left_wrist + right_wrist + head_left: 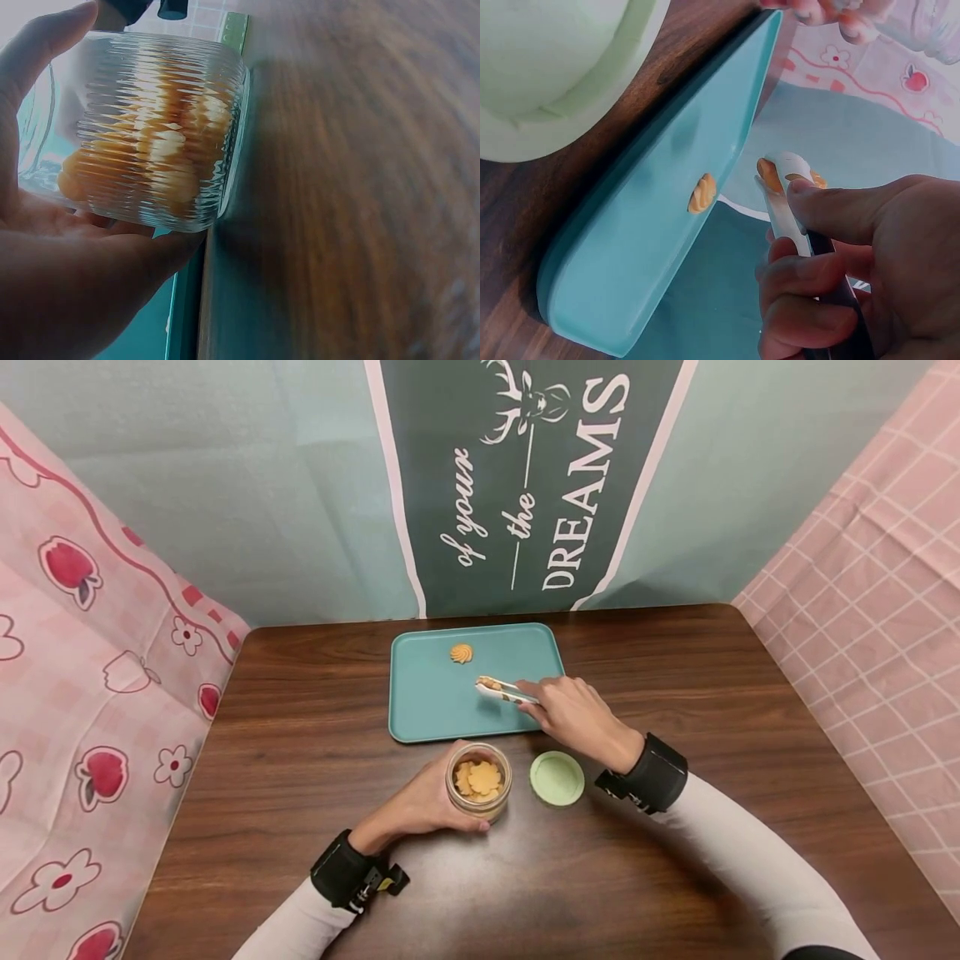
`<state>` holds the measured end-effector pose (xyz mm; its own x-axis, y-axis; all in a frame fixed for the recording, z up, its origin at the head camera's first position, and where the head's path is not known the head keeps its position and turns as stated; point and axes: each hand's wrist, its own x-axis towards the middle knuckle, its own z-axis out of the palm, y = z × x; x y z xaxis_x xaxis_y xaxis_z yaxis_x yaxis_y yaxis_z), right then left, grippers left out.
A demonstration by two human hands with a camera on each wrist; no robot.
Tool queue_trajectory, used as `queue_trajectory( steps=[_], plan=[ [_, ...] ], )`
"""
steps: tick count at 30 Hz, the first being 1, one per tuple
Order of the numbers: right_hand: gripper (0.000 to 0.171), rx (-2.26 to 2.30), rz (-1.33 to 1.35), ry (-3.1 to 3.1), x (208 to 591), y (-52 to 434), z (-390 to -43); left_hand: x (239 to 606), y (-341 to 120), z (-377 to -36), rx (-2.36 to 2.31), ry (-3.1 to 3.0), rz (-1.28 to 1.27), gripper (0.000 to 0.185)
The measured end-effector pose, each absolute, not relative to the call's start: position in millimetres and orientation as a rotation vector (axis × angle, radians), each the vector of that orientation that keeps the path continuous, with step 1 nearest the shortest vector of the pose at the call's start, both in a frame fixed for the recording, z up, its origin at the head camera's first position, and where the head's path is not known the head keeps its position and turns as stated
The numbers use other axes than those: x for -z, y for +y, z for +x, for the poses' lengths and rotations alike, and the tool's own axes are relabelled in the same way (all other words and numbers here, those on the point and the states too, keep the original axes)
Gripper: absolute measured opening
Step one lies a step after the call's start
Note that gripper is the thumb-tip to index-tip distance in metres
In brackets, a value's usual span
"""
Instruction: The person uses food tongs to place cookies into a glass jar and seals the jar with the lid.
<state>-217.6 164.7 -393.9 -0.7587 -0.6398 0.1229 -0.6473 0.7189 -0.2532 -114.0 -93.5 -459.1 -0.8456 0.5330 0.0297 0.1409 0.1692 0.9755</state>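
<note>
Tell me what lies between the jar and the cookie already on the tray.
Head view: only bare teal tray between the jar and that cookie; tongs sit off right.

Left hand (423, 803) curled in a grip; right hand (573, 710) apparently pinching.

a pale green lid (557, 777) lies on the dark wooden table (750, 693) (near edge of the teal tray (420, 710)).

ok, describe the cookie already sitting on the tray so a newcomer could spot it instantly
Find the teal tray at the middle of the wooden table. The cookie lies alone near its far edge, a small orange swirl. Unlike the cookie pinched in the tongs that the right hand holds, or those in the glass jar, nothing touches it.
</note>
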Motion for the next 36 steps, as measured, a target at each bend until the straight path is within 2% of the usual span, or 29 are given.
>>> queue_trajectory(
  steps=[11, 36],
  plan=[
    [0.032, -0.421, 1.061, -2.878, 387, 171, -212, 460, -94, -113, -1.713, 2.149, 0.647, 0.092],
    [0.028, -0.366, 1.132, -2.796, 370, 176, -195, 459, -93, -113, -1.73, 2.15, 0.66, 0.09]
  ],
)
